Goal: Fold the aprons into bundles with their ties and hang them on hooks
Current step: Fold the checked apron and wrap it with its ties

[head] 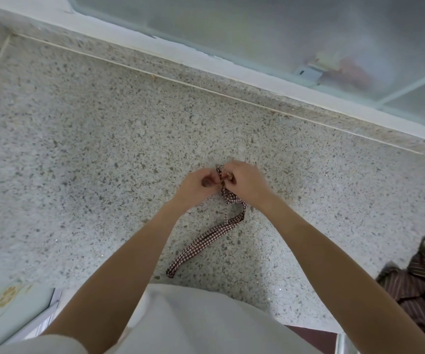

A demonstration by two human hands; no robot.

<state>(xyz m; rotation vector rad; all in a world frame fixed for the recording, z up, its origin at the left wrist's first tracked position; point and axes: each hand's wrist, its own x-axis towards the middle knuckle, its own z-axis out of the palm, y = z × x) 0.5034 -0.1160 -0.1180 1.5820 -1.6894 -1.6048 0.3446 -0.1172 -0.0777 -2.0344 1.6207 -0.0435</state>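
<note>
— So, where is the checked apron tie (207,238)?

— On the speckled counter (78,149), its upper end bunched between both hands.

— And the fingers?

— The left hand (198,182) and right hand (245,180) pinch it, fingers curled. A striped apron (415,282) lies crumpled at the right edge.

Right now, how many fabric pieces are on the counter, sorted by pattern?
Checked tie strip, pinched by left hand and right hand: 1
Dark striped cloth, at the right edge: 1
Total: 2
</note>
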